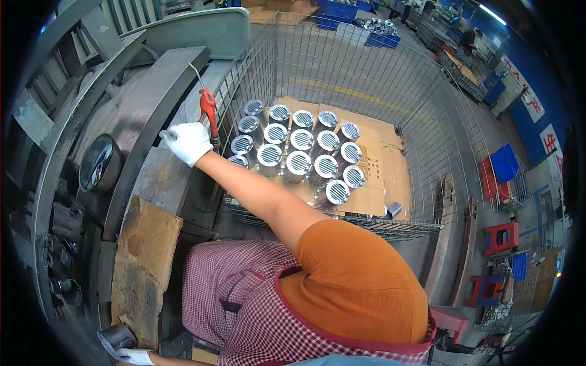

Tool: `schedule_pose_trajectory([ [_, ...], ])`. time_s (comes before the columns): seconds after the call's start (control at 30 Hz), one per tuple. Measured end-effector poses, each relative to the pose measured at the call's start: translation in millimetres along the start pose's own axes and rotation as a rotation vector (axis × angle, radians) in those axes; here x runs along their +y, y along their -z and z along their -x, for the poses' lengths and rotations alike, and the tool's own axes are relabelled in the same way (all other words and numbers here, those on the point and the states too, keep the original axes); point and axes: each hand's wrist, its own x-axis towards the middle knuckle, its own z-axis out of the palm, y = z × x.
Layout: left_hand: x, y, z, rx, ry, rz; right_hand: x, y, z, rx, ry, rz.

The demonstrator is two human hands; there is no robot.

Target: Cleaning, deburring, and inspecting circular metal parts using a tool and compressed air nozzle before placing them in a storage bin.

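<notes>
Right hand [187,142], white-gloved, reaches far and left across the body, fingers closed around the lower part of the red-handled blow gun [209,110], which stands upright against the grey machine frame [160,91], just left of the wire cage [342,67]; left hand [135,356], also gloved, sits low at the near left edge, touching a dark metal cylinder [115,337], though cannot tell whether clamped on it or merely resting, being half cut off by the frame; inside the cage, rows of slotted metal cylinders [299,161] stand upright and close together on a cardboard liner [381,165]; a worn cardboard slab [143,256] lies on the machine near the lap. Best, probably, to keep a full-palm hold on the handle rather than a fingertip pinch; to lift it straight clear of the frame so the thin nozzle does not snag the mesh; to hold the near cylinder firm and steady meanwhile.
</notes>
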Motion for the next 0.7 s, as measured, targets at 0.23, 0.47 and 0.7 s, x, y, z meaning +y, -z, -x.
schedule_pose_trajectory([
  [0.23,38,14,9,0.024,0.114,-0.053,3,-4,1,0.012,0.009,0.008],
  [0.47,51,25,14,0.102,0.366,0.008,4,-2,2,0.028,0.030,0.008],
  [0.7,65,15,15,-0.005,0.130,-0.315,8,-1,-1,0.034,0.034,0.024],
])
